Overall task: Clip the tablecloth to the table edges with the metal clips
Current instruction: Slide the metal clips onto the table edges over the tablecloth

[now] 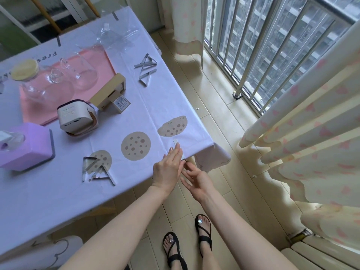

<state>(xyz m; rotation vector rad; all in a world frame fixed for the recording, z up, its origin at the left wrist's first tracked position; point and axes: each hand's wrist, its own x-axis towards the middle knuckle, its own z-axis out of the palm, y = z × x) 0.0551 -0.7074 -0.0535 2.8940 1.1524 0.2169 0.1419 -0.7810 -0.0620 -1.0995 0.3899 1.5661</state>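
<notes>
Clip (178, 147) seated on the near corner edge of the desk (106, 209), over the tablecloth (136, 106). The left hand (168, 168) lies flat on the clip's top leg, its fingers (175, 153) straight and pressing, probably to drive the leg home and keep the cloth from creeping. The right hand (197, 181) waits below the edge, its fingers (188, 169) loosely extended and holding nothing, with the tips just under the left fingertips. Whether they touch the lower leg is hidden.

Spare clips lie within reach. One group (98, 169) is left of the left fingers and another (146, 70) is well beyond them.

Further left are the containers. The lidded jar (29, 82) and glasses (81, 73) look empty, and the box (29, 151) shows a tissue at its slot.
</notes>
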